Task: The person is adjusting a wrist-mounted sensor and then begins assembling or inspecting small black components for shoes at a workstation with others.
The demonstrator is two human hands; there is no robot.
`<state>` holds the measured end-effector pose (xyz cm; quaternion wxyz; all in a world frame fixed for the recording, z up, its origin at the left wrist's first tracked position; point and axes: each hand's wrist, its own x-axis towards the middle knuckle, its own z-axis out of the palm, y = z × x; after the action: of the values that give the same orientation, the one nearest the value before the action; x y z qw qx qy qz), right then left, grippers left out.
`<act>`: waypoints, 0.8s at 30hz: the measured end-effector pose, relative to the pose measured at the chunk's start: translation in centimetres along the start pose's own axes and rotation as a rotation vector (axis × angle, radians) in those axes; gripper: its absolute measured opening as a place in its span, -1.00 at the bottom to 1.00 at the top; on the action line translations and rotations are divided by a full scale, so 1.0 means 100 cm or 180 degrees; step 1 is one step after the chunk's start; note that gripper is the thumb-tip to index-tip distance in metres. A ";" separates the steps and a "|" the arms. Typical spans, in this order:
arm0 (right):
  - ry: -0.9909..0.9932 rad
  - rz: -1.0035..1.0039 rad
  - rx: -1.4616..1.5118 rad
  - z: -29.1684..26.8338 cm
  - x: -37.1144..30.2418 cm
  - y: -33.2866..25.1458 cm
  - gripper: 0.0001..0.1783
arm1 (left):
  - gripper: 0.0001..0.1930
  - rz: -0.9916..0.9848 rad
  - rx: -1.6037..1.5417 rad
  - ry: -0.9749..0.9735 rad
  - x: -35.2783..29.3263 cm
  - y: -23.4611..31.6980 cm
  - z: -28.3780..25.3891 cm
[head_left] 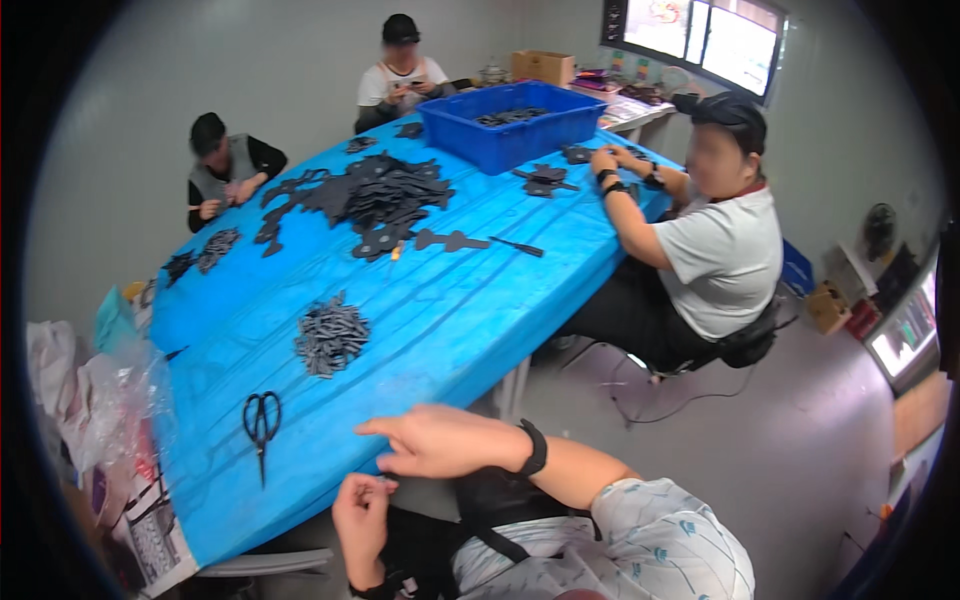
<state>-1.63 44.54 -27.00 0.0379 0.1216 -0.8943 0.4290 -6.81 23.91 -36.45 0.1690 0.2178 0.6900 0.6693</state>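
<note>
My left hand (360, 518) is held just off the near edge of the blue-covered table (400, 330), its fingers closed in a pinch. A tiny dark bit shows at the fingertips, too small to name. Above and beside it, my right hand (445, 440) has the index finger stretched out to the left and the thumb apart from it; the other fingers are hidden. Nothing shows in that hand. Black-handled scissors (262, 430) lie on the table left of my hands, blades toward me. Beyond them sits a pile of small dark grey strips (332, 337).
A large heap of dark grey flat cut pieces (390, 195) covers the table's middle. Behind it stands a blue bin (510, 150). A yellow-handled tool (396, 253) and a black tool (518, 246) lie nearby. One person (720, 240) sits at the right; two others work along the far side.
</note>
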 end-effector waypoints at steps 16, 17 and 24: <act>0.1015 -0.1388 0.6335 0.016 0.002 0.074 -0.60 | -0.90 -0.0328 -0.0091 -0.0432 -0.013 -0.045 0.006; 0.1663 -0.0599 0.5277 0.005 0.002 0.068 -0.62 | -0.90 -0.0362 -0.0095 -0.0442 -0.014 -0.038 0.006; 0.0147 0.0600 0.2334 0.029 0.024 0.082 -0.65 | -0.94 -0.0415 -0.0073 -0.0259 -0.029 -0.042 -0.015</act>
<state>-5.89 46.80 -34.63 -0.0276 0.0346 -0.6875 0.7248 -5.47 21.04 -40.73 0.2427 0.1974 0.6875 0.6553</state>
